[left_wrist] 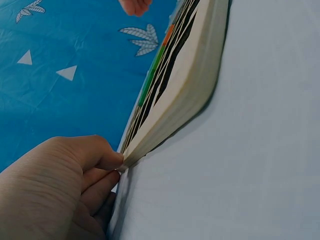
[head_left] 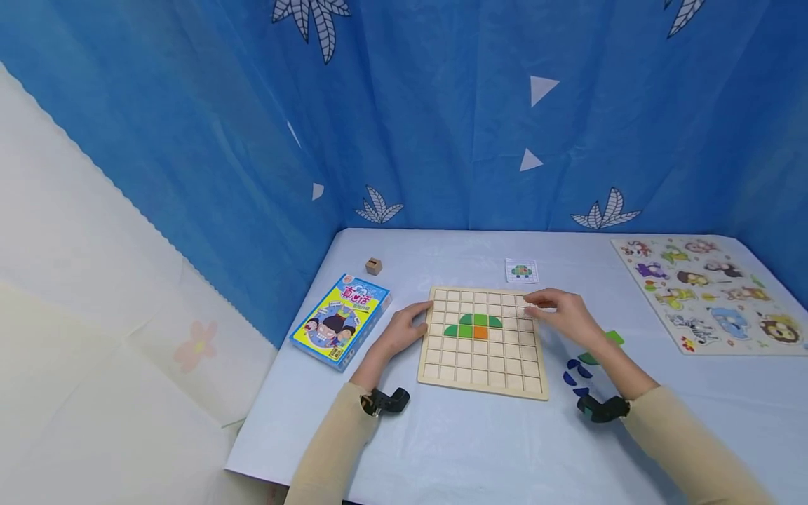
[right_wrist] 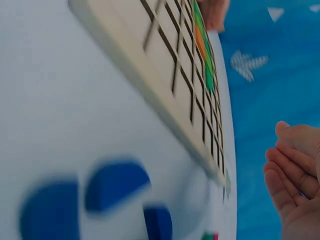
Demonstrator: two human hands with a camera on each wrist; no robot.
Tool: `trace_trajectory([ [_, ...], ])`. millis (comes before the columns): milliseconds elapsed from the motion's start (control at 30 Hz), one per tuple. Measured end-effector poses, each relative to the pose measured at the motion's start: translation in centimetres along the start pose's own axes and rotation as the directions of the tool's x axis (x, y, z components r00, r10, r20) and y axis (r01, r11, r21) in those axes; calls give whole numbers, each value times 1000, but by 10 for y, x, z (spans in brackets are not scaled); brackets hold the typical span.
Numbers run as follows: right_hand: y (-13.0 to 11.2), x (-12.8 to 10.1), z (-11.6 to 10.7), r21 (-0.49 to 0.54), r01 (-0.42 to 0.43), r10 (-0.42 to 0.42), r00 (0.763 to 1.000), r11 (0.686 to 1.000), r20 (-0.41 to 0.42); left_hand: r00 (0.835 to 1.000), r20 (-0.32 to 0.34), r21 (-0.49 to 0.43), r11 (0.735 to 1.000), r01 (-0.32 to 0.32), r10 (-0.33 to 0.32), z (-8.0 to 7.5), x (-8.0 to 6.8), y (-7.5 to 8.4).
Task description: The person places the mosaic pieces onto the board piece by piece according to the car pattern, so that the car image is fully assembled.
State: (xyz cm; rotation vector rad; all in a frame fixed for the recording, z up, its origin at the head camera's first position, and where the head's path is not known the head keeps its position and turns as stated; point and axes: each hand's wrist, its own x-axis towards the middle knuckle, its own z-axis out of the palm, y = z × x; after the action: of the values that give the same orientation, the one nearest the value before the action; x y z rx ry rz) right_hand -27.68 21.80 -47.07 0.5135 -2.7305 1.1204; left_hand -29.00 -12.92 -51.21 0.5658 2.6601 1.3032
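Observation:
A wooden grid board (head_left: 482, 365) lies flat on the table. Green pieces (head_left: 480, 319) and one orange square (head_left: 480, 332) fill cells in its upper middle. At the board's left edge, my left hand (head_left: 404, 328) rests its thumb and fingertips against the rim; in the left wrist view these fingertips (left_wrist: 117, 160) touch a corner. My right hand (head_left: 566, 315) hovers by the upper right corner, fingers loosely bent. Nothing shows between its fingers (right_wrist: 280, 187) in the right wrist view. Several dark blue half-round pieces (head_left: 569, 379) lie right of the board, beside a green square (head_left: 614, 337) and a green curved piece (head_left: 588, 358).
Behind the board lies a small pattern card (head_left: 521, 271). To the left are a blue-and-yellow box (head_left: 341, 321) and a small wooden cube (head_left: 374, 266). An animal puzzle board (head_left: 710, 294) lies far right. A blue curtain (head_left: 435, 140) hangs behind the table.

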Motion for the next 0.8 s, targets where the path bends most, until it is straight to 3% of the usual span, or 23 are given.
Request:
trace_trajectory([
  [167,75,5,-13,-80,-103,96,992,992,-88,1000,-1,1,1000,4,-4,0,0,-2],
  [233,86,4,-21,-92,-152,143,985,984,-94,1000,-4,3,1000,6,-6,0,0,-1],
  [500,51,-13,-43,-62,-213,214,977,975,15,1000,-5,1,1000,8,-8,0,0,0],
  [800,60,-12,-34,-134,-219,223,975,966,11,1000,-3,-13,1000,8,-8,1,0,0],
])
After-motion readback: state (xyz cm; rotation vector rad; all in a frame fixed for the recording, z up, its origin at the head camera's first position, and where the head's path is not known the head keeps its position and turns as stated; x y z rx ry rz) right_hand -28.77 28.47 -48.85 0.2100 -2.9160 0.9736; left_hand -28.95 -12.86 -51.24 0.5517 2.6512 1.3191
